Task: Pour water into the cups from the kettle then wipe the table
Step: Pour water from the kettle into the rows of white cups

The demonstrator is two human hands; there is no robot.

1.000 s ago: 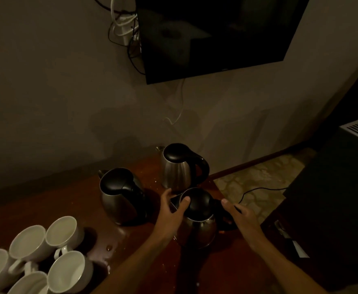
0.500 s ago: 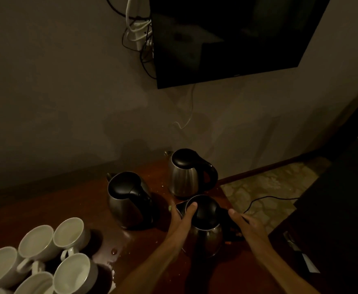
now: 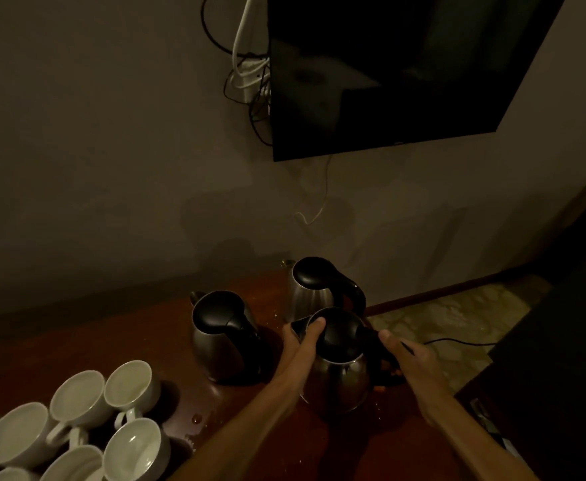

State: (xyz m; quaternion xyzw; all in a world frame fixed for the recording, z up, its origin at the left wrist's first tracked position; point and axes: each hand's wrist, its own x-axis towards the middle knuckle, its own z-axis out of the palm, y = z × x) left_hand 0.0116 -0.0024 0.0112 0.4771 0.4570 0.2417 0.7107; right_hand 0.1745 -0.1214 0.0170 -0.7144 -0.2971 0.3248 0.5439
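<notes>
One kettle [image 3: 342, 380], nearest of three on the table [image 3: 76, 341], sits upright near the right edge. Left hand [image 3: 300, 341] curls round its spout side, thumb on the lid [image 3: 340, 338]; right hand [image 3: 411, 359] wraps its handle [image 3: 369, 336]. Cups [image 3: 128, 387] cluster far left.

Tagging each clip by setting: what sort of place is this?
Probably a hotel or guest room, though the dim light leaves some doubt. A dark television hangs on the wall above a wooden table holding three steel kettles and a cluster of white cups.
</notes>
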